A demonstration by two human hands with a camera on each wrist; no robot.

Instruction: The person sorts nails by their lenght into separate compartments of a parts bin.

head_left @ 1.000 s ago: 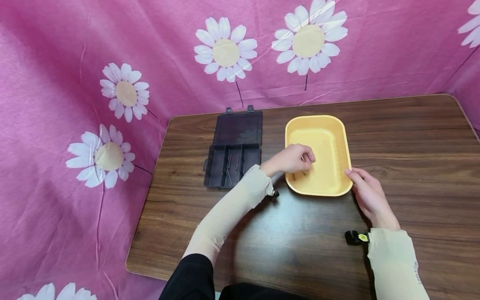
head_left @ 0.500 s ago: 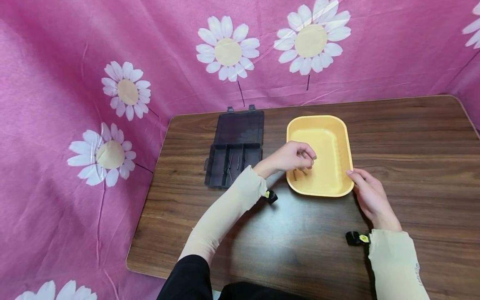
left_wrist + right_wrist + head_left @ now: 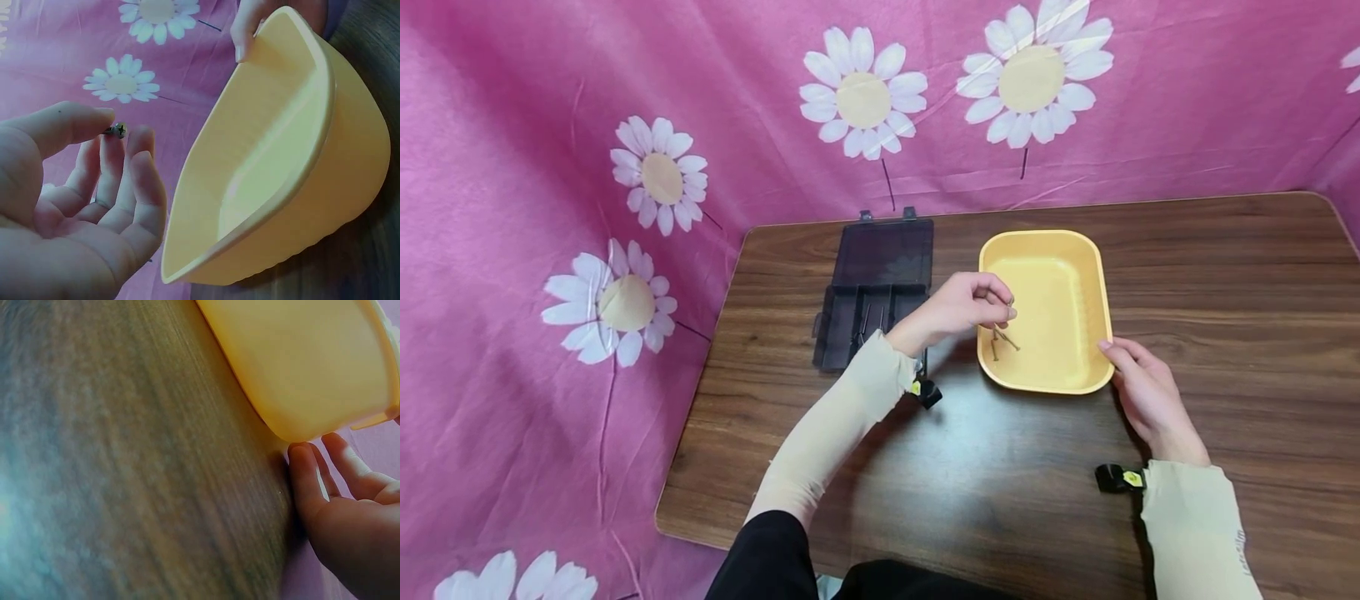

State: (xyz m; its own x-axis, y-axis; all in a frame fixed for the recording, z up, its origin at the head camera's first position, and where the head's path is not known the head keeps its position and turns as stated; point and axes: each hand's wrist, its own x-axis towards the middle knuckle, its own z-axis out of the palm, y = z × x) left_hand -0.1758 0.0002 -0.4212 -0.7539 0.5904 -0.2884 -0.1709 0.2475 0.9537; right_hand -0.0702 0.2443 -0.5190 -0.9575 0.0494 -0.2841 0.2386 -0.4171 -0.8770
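Note:
My left hand (image 3: 955,307) is over the left rim of a yellow plastic bin (image 3: 1052,367), pinching a small screw. The cross-slotted head of that screw (image 3: 120,130) shows between thumb and fingertip in the left wrist view. Below the hand, a few brownish screws (image 3: 996,346) lie at the bin's left side. With its thumb on the right rim and its fingers along the outer wall, my right hand (image 3: 1150,400) grips the bin. A dark compartment box (image 3: 833,329) stands lid-open on the left, partly covered by my left arm.
Thin metal pieces (image 3: 865,321) lie in the box's middle compartment. Its dark lid (image 3: 886,252) is folded back toward the pink flowered cloth (image 3: 737,100) behind the wooden table (image 3: 985,483). A small black wrist camera (image 3: 928,393) hangs beneath my left wrist.
My left hand has drawn back leftward and slightly up from the bin's inside, carrying the screw. The screws in the bin have come into sight. My right hand keeps its grip on the rim.

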